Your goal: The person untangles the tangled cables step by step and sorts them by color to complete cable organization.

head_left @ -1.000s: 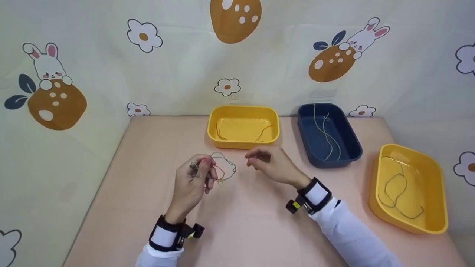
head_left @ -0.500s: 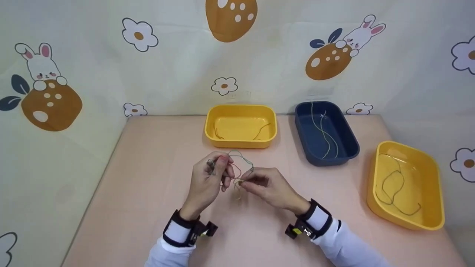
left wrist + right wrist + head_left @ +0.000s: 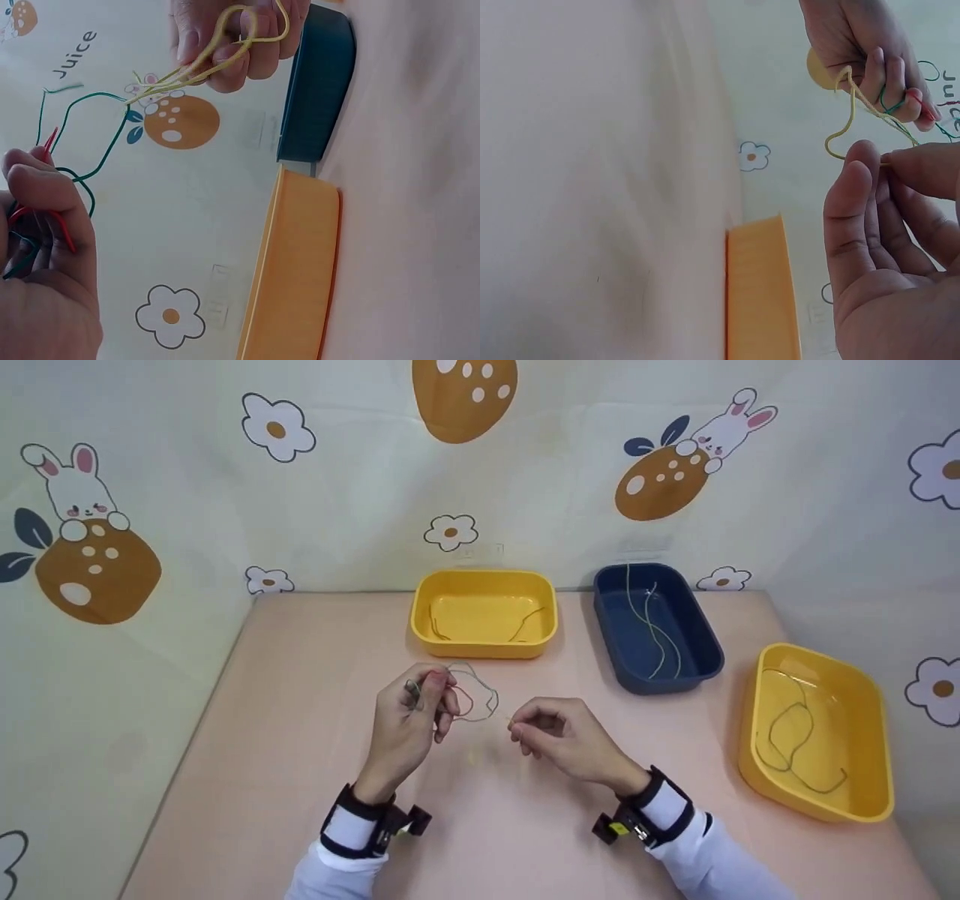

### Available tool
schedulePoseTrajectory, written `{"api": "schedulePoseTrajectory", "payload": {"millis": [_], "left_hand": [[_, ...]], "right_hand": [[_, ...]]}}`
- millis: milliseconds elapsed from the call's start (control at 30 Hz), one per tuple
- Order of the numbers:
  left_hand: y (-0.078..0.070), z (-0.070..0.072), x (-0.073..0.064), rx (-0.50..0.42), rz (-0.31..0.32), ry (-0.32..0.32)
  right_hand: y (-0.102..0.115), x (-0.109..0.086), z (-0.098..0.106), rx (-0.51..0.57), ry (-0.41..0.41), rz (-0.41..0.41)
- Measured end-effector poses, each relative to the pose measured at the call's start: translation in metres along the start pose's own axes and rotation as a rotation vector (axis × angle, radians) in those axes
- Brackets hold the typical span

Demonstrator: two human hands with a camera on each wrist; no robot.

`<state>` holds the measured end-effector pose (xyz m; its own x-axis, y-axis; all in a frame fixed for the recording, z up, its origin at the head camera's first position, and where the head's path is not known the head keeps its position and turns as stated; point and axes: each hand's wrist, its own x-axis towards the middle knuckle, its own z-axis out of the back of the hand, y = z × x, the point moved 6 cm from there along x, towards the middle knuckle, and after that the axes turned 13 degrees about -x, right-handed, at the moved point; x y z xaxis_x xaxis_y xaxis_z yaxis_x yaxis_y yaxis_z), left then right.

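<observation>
Up in the air over the table, my left hand (image 3: 405, 727) grips a red string (image 3: 50, 142) and a green string (image 3: 118, 135), with the thumb pressed against the curled fingers. The green one arcs out as a loose loop toward the right. A short way to the right, my right hand (image 3: 574, 739) pinches a yellow string (image 3: 166, 86) between thumb and fingertips. In the left wrist view the yellow string meets the green loop at its far end and is drawn out from it. Loose yellow strands (image 3: 853, 112) hang in front of the right fingers.
A yellow tray (image 3: 484, 649) with thin strings stands at the back. To its right are a blue tray (image 3: 660, 685) with two light strings and another yellow tray (image 3: 870, 750) holding a looped string. A patterned cloth wall (image 3: 360, 510) rises behind the pink-covered table (image 3: 300, 660).
My right hand came empty from near the back tray to the left hand, took the yellow string, then drew it slightly right. The left hand moved a little right, then slightly back left.
</observation>
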<state>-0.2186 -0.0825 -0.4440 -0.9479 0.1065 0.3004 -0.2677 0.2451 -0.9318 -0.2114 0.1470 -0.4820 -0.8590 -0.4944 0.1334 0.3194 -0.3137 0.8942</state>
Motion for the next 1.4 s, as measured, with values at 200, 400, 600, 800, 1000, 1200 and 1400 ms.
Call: {"api": "schedulePoseTrajectory", "payload": {"millis": [200,400,600,800,1000,1200,1400], "left_hand": [[-0.005,0.016,0.0,0.018,-0.026,-0.05],[-0.003,0.027,-0.002,0.036,-0.027,-0.081],[-0.004,0.035,-0.002,0.042,-0.016,-0.119],[-0.01,0.052,-0.003,0.038,-0.027,-0.181],[-0.01,0.064,-0.006,-0.014,0.002,-0.23],[0.006,0.047,-0.008,-0.014,0.104,-0.136],[0.021,0.011,-0.013,0.039,0.22,0.077]], "right_hand": [[-0.006,-0.008,0.017,-0.026,-0.033,-0.04],[-0.011,-0.017,0.029,-0.031,-0.041,-0.05],[-0.01,-0.024,0.039,-0.05,-0.068,-0.034],[-0.011,-0.032,0.06,-0.059,-0.171,-0.032],[-0.007,-0.042,0.08,-0.073,-0.258,-0.023],[0.006,-0.047,0.083,-0.1,-0.358,0.121],[0.024,-0.046,0.079,-0.19,-0.458,0.256]]}}
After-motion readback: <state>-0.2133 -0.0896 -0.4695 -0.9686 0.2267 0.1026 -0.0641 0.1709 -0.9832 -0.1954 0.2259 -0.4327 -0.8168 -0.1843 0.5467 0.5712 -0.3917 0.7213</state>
